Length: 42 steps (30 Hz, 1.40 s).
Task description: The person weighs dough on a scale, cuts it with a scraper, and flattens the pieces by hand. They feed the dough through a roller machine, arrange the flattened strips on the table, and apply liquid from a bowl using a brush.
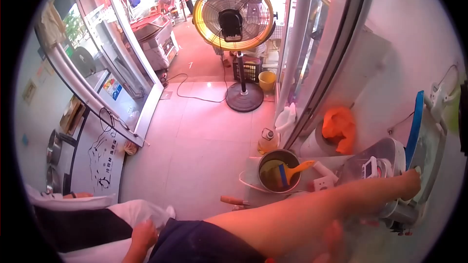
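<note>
My left arm, in a dark blue sleeve, reaches across to the right. My left hand (411, 183) is closed at the edge of a metal machine (429, 141) with a blue-edged plate; what its fingers grip is hidden. Low in the view, below the forearm, my right hand (333, 237) is a pinkish blur, its fingers unclear. Beside the machine is a scale-like device (371, 168) with a small display. A metal pot (264, 185) holds an orange-handled brush (297, 168) with a blue band.
Another person in white (134, 209) with a dark apron is at the lower left, one closed hand near my sleeve. An orange cloth (340, 127) hangs over a bin. A yellow fan (233, 17) stands in the doorway, its cable on the floor. A bottle (268, 142) stands behind the pot.
</note>
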Each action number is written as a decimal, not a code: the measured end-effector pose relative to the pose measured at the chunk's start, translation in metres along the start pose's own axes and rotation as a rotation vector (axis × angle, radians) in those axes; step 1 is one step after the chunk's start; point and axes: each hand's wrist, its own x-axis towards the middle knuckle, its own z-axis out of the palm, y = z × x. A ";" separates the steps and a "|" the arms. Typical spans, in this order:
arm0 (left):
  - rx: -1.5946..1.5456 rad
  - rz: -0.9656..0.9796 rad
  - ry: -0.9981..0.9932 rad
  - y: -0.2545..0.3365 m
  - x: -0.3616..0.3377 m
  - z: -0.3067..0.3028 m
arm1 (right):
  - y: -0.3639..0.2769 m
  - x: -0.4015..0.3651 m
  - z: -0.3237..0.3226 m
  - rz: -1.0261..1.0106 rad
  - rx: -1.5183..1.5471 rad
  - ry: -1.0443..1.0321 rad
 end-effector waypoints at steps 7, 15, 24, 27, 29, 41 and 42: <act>-0.015 -0.577 -0.518 -0.070 -0.072 0.114 | -0.050 0.101 -0.072 0.004 0.567 0.278; -0.088 -0.483 -0.649 -0.041 -0.061 0.136 | -0.039 0.107 -0.069 0.017 0.732 0.320; 0.021 -0.214 -0.503 -0.060 -0.024 0.102 | 0.012 0.044 -0.045 0.129 0.743 0.349; 0.061 -0.042 -0.421 -0.056 0.018 0.095 | 0.026 0.029 -0.046 0.136 0.733 0.371; 0.089 0.092 -0.369 -0.049 0.053 0.093 | 0.035 0.018 -0.046 0.129 0.724 0.388; 0.207 0.714 -0.205 0.039 0.231 0.084 | 0.088 -0.050 -0.051 0.031 0.247 0.437; 0.168 0.736 -0.186 0.056 0.239 0.076 | 0.099 -0.053 -0.057 0.062 0.302 0.347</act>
